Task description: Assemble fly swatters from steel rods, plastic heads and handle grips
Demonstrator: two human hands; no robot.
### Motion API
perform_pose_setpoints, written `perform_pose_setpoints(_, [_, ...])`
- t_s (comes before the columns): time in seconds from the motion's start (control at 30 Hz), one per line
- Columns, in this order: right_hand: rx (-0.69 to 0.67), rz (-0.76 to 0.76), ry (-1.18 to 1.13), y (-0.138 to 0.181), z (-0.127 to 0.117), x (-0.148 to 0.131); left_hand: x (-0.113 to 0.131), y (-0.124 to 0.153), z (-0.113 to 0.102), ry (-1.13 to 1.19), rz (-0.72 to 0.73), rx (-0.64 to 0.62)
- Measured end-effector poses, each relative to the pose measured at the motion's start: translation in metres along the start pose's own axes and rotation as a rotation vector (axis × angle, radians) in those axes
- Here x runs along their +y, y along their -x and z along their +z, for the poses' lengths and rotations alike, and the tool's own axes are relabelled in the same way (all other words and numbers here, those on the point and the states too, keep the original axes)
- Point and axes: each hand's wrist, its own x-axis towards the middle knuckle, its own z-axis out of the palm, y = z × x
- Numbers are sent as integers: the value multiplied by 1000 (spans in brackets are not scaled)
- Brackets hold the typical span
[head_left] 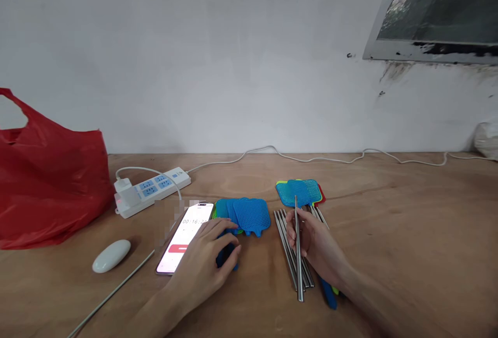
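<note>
My right hand (315, 242) is closed around a slim metal tube (299, 255), which tilts up and away from me. Below it, several similar metal tubes (286, 244) lie side by side on the table. Just beyond sits a stack of mesh fly swatter heads (299, 193), blue on top, with yellow-green and red edges showing. A blue handle (328, 292) pokes out under my right wrist. My left hand (212, 250) rests with fingers apart over blue plastic parts, partly hidden under the palm. Its fingertips are by a pile of loose blue swatter heads (249, 216).
A lit phone (187, 234) showing a timer lies left of my left hand. Farther left are a white mouse-shaped object (111, 256), a power strip (155, 187) and a red plastic bag (54, 182). A white cable (311, 160) runs along the wall.
</note>
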Motion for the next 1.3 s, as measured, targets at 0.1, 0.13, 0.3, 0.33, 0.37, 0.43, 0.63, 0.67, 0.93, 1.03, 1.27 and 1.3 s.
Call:
perform_pose_setpoints(0.1, [11,4,-7,0,-1,0,1,0,1,13,12,-3])
perform_pose_setpoints(0.13, [11,5,-7,-1,-1,0,1,0,1,14,7,-4])
perform_pose_setpoints(0.3, [10,-2,23,-1,-3,2,3,0,0,25,6,15])
perform_pose_setpoints(0.33, [16,1,41,-1,-4,2,3,0,-1,30,12,21])
perform_pose_setpoints(0.37, [22,2,62,-1,-4,2,3,-1,-1,33,17,25])
perform_pose_setpoints(0.43, [11,-7,98,0,-4,1,2,-1,0,35,20,31])
perform_pose_setpoints(0.63, [-122,18,-3,-3,-5,-3,-1,2,1,42,48,19])
perform_pose_setpoints(0.67, [-137,32,-24,-3,-5,-4,-1,2,1,44,54,13])
perform_pose_setpoints(0.93, [-86,43,7,-1,-5,-5,0,3,2,48,47,12])
perform_pose_setpoints(1.03, [-95,19,126,-2,-4,-7,1,2,2,44,44,17])
perform_pose_setpoints(1.27, [-163,36,429,-3,-4,-9,6,-1,-5,73,21,77])
perform_pose_setpoints(1.3, [-182,64,471,-3,-4,-8,7,0,-6,74,10,95])
